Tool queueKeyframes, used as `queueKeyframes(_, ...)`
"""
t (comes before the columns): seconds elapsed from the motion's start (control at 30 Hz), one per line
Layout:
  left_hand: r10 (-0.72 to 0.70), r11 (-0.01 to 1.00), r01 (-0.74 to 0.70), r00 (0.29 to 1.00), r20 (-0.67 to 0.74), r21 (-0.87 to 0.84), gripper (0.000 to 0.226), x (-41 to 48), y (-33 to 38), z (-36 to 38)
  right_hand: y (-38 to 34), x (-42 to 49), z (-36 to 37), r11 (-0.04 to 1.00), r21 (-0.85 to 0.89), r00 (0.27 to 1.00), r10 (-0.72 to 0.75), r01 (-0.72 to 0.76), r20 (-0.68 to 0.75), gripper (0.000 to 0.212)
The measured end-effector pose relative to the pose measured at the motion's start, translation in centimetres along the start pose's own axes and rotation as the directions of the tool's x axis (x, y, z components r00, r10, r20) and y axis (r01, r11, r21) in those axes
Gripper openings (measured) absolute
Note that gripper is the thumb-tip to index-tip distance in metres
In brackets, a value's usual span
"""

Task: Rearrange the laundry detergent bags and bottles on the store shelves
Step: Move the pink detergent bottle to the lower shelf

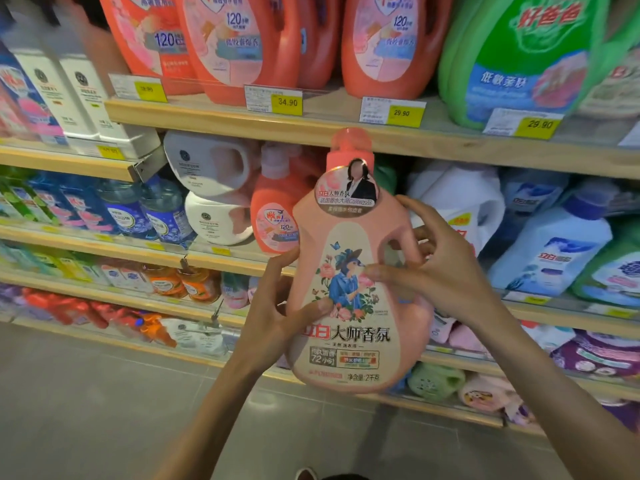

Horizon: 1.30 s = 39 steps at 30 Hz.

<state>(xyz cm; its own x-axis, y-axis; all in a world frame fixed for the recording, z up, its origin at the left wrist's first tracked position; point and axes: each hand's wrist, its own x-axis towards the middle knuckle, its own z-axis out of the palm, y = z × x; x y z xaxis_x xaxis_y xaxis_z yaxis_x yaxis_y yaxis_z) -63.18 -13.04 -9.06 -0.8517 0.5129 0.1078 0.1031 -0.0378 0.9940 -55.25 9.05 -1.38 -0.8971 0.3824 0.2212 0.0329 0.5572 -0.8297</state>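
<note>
A pale pink detergent bottle (349, 348) with a floral label and a round neck tag is held upright in front of the shelves. My left hand (273, 310) grips its left side, thumb on the label. My right hand (436, 268) holds the handle side, fingers curled through the handle and the thumb on the label. Behind it, on the second wooden shelf (450, 143), stand a smaller coral bottle (273, 209), white jugs (211, 161) and a white bottle (460, 199).
The top shelf carries large coral bottles (228, 39) and a green jug (519, 57) above yellow price tags (286, 102). Blue bottles (550, 251) stand at right. Lower shelves hold refill bags (595, 355) and orange bottles (197, 282). Grey floor (104, 410) lies below.
</note>
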Motion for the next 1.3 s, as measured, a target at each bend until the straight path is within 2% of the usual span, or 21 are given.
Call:
queueKeyframes(0.23, 0.061, 0.998, -0.061, 0.998, 0.017, -0.009, 0.073, -1.1, 3.8, 5.7, -0.3, -2.2, -6.5, 0.999, 0.004, 0.999, -0.036, 0.036, -0.039, 0.102)
queueKeyframes(0.5, 0.189, 0.981, -0.188, 0.982, 0.017, -0.054, 0.08, -1.9, 8.3, 13.3, -1.7, -4.3, -15.9, 0.982, -0.071, 0.979, -0.181, 0.175, -0.096, 0.098)
queueKeyframes(0.6, 0.231, 0.969, -0.227, 0.973, 0.028, -0.095, 0.081, -1.2, 10.6, 16.1, -2.4, -4.2, -19.6, 0.976, -0.1, 0.971, -0.203, 0.191, -0.124, 0.104)
queueKeyframes(0.73, 0.259, 0.961, -0.253, 0.965, 0.038, -0.116, 0.078, 1.2, 13.7, 19.7, -3.5, -2.9, -24.5, 0.969, -0.136, 0.961, -0.226, 0.206, -0.158, 0.099)
queueKeyframes(0.87, 0.27, 0.958, -0.261, 0.96, 0.073, -0.121, 0.071, 4.4, 16.8, 23.2, -4.2, -0.7, -29.5, 0.96, -0.178, 0.952, -0.247, 0.215, -0.179, 0.107)
queueKeyframes(1.0, 0.293, 0.954, -0.285, 0.951, 0.095, -0.094, 0.068, 8.1, 19.4, 26.4, -4.0, 1.6, -33.4, 0.959, -0.173, 0.942, -0.258, 0.223, -0.216, 0.1)
queueKeyframes(1.1, 0.279, 0.959, -0.269, 0.95, 0.139, -0.086, 0.062, 10.7, 20.6, 28.8, -3.2, 3.3, -36.0, 0.955, -0.208, 0.935, -0.259, 0.211, -0.241, 0.109)
queueKeyframes(1.2, 0.293, 0.954, -0.278, 0.944, 0.152, -0.111, 0.05, 13.2, 21.1, 31.2, -2.0, 5.1, -38.3, 0.968, -0.176, 0.941, -0.218, 0.176, -0.257, 0.103)
queueKeyframes(1.3, 0.285, 0.956, -0.271, 0.947, 0.149, -0.112, 0.05, 15.6, 21.2, 33.2, -1.0, 6.7, -40.1, 0.969, -0.177, 0.947, -0.213, 0.173, -0.242, 0.098)
